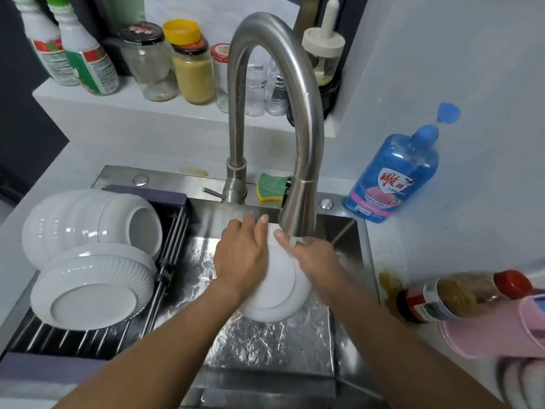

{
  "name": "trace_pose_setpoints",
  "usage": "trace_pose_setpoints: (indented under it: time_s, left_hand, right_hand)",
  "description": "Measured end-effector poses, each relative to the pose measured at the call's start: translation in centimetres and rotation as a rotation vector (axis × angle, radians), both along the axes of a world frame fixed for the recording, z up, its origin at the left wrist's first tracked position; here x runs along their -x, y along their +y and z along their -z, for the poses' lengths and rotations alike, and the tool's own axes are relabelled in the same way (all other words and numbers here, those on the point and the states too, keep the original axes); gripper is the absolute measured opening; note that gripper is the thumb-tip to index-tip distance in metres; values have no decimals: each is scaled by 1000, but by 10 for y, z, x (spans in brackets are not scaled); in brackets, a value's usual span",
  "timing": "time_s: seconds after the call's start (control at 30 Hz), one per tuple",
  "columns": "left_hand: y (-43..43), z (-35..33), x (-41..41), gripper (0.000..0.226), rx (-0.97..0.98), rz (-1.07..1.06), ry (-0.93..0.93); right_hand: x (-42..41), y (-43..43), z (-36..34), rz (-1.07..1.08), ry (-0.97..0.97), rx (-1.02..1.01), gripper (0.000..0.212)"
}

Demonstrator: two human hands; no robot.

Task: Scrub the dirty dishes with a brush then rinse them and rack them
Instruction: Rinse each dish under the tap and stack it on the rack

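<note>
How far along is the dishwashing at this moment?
Done: several white bowls and a ribbed dish already lie on the drying rack. In hand: the left hand and right hand hold a white plate under the faucet, rinsing it. Left: racking this plate; no other dirty dishes show in the sink.

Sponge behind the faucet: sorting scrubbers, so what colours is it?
Green on top, yellow underneath: the sponge, seen in the head view.
</note>
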State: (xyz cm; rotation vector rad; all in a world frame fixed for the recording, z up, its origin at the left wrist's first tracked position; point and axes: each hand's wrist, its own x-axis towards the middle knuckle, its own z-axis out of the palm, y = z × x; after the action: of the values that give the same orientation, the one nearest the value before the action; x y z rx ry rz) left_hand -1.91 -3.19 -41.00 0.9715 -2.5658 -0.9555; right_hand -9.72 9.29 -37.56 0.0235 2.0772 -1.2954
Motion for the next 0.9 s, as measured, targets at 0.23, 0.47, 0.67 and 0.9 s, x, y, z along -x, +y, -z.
trace_pose_setpoints:
  time_s: [0.23, 0.47, 0.67, 0.9]
  left_hand:
    - [34, 14, -1, 58, 92, -82, -25]
    - [9, 15, -8, 69, -335, -247, 21]
    - [-1, 22, -21, 52, -1021, -546, 212]
    - [0, 0, -25, 50, -683, -495, 217]
  right_hand:
    - [-28, -4, 2, 345, -24, 55, 41]
    - [-21, 3, 0, 446, -42, 55, 43]
    - [-23, 8, -1, 511, -155, 155, 32]
    - [-13, -12, 14, 264, 75, -70, 36]
